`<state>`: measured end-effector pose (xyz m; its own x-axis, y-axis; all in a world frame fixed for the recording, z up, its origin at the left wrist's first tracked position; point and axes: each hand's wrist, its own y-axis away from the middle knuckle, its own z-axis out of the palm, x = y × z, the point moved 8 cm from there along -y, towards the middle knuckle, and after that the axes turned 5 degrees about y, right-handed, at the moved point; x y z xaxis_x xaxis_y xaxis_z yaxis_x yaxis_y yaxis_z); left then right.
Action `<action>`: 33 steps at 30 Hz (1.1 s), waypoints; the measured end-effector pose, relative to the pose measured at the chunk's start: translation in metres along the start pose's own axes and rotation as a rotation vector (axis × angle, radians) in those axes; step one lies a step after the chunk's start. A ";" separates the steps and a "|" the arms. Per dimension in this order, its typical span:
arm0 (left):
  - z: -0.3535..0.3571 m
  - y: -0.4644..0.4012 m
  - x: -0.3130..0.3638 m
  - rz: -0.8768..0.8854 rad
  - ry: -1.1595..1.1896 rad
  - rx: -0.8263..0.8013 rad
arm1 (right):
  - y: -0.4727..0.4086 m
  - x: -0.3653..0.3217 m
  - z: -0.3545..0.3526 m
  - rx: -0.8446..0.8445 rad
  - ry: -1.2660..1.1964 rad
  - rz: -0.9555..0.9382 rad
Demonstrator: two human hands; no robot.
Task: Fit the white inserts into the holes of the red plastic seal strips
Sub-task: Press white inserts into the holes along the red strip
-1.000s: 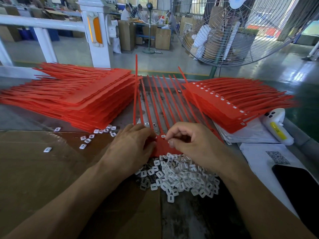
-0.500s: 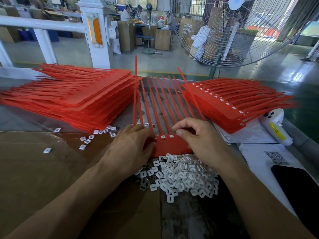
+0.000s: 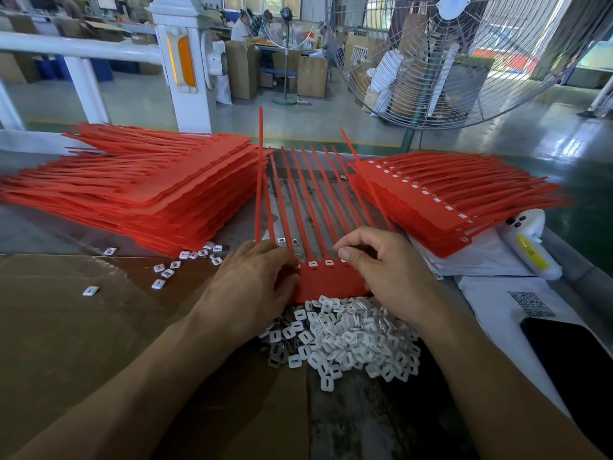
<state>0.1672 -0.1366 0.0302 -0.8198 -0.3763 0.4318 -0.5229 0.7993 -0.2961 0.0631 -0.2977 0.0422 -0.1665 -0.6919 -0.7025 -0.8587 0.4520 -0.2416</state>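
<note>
I have the red seal strip sheet (image 3: pixel 331 280) lying flat on the desk (image 3: pixel 381 419) between my two hands, its long tails running away from me toward the far edge, so the row of holes runs left to right across the near end. Two white inserts (image 3: pixel 321 263) already sit in that row, side by side. My left hand (image 3: pixel 252 287) rests on the sheet's left end, fingers bent down over it; whether they pinch it or only press I cannot tell. My right hand (image 3: pixel 381 270) sits over the right end with fingers curled, thumb and forefinger tips close together just right of the seated inserts; I judge it is pressing another piece in, though the piece itself is hidden. The loose pile of inserts (image 3: pixel 351 340) lies just near of the sheet, directly under my right wrist, so that hand is the closer one for the next pick. A finished stack (image 3: pixel 441 207) lies to the right, an unfilled stack (image 3: pixel 149 197) to the left.
</note>
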 end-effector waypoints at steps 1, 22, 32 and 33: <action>0.000 0.000 0.000 0.001 0.001 0.002 | 0.000 0.001 0.000 0.005 -0.007 0.008; 0.001 0.000 0.003 0.020 -0.010 -0.014 | -0.001 0.009 -0.009 0.167 -0.210 0.094; 0.001 -0.001 0.002 0.013 -0.018 -0.020 | -0.002 0.014 -0.012 0.207 -0.256 0.130; 0.001 -0.001 0.003 0.013 -0.018 -0.021 | -0.002 0.015 -0.013 0.217 -0.266 0.135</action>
<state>0.1652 -0.1386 0.0304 -0.8305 -0.3746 0.4123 -0.5076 0.8138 -0.2831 0.0559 -0.3163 0.0412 -0.1152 -0.4601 -0.8804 -0.7103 0.6577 -0.2508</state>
